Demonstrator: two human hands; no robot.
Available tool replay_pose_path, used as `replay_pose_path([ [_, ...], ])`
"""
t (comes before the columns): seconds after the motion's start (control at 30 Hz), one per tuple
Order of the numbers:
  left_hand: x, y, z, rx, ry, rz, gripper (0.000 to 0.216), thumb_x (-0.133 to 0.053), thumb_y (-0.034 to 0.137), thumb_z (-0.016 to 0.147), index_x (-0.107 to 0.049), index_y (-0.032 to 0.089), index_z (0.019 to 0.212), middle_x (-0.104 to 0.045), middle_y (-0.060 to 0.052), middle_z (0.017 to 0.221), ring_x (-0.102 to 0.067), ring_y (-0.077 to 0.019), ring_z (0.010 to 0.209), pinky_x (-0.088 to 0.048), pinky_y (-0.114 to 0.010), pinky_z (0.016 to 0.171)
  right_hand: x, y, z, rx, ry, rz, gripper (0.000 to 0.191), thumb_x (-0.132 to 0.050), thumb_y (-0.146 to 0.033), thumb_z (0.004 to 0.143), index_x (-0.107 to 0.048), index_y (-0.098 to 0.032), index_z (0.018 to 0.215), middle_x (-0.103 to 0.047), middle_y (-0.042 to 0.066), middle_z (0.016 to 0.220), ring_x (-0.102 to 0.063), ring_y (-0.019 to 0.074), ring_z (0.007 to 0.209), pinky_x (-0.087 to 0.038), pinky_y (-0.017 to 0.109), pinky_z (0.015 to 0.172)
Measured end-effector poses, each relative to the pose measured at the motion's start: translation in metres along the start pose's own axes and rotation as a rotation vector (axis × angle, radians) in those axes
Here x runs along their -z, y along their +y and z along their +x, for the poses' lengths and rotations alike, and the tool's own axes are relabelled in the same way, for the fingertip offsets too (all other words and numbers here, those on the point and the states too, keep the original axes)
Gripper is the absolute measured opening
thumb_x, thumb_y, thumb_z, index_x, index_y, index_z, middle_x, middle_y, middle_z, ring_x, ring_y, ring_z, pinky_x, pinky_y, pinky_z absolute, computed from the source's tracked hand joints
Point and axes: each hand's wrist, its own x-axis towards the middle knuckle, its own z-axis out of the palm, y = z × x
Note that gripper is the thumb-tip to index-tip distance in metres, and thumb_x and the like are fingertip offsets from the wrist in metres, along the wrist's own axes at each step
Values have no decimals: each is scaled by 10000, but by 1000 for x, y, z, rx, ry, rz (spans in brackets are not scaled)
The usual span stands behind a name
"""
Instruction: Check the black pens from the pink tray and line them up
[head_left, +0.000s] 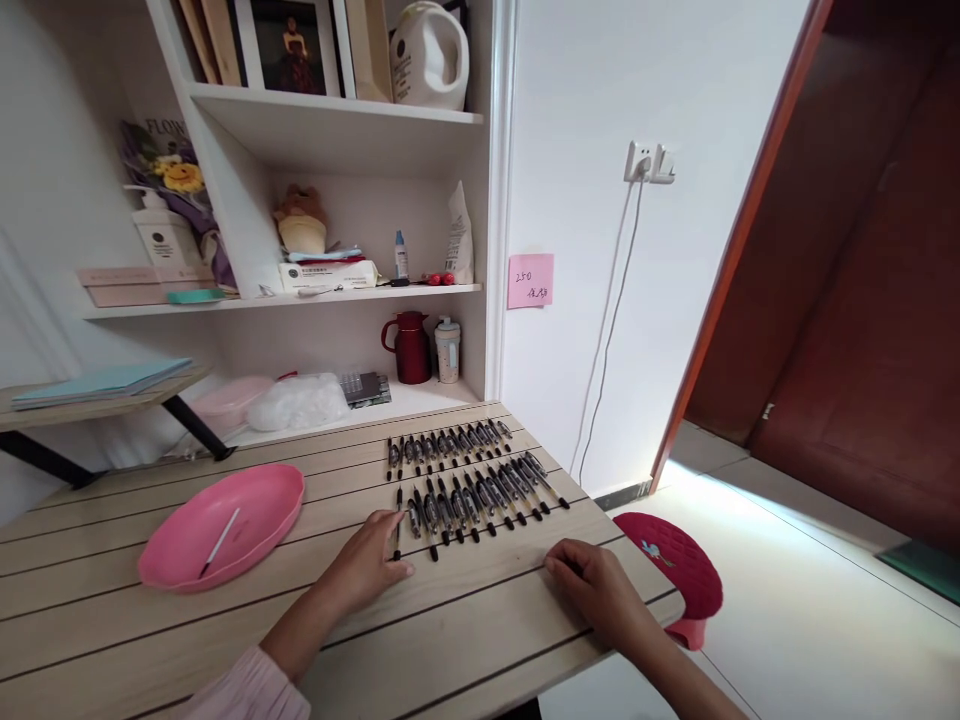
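Two rows of black pens lie on the wooden table (465,610): a far row (450,445) and a near row (484,498), several in each. At the left end of the near row is a single pen (398,500). My left hand (364,560) reaches it from the left, the index fingertip at its side and the thumb apart, close to its lower end. Well to the right, my right hand (592,580) rests on the table near the edge, fingers curled in, with nothing visible in them. A pink tray (169,530) on the left holds one slim white pen-like stick (221,540).
White shelves (337,110) rise behind the table, bearing a red jug (412,348), a cup (448,350) and a plastic bag (300,402). A small raised stand (112,400) occupies the left. Beyond the right table edge stands a red stool (682,570).
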Motion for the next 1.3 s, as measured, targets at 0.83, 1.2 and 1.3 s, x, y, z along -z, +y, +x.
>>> replay_pose_path([
  [0.83,-6,9,9,-73,380,-154,242,-504,346,709,-642,199,841,-666,-62,897,-604,-215,793,-477,-295,721,26,27,86,-197,111,-394,185,-442,-265,799,-588,-157,769,-631,68,793,-557,174,757,-337,251,620],
  [1.2,-75,59,12,155,10,-929,435,-596,472,665,-590,151,959,-656,-69,816,-600,-176,718,-477,-265,602,-43,-48,37,47,-155,401,212,-505,-346,751,-485,-168,637,-464,-49,558,-422,74,499,-327,184,478],
  [1.3,-77,59,8,199,14,-1087,302,-577,454,700,-563,161,770,-637,-39,717,-602,-156,670,-473,-264,619,-33,-41,51,37,-218,330,266,-476,-399,777,-504,-169,648,-515,-31,569,-463,87,497,-351,198,481],
])
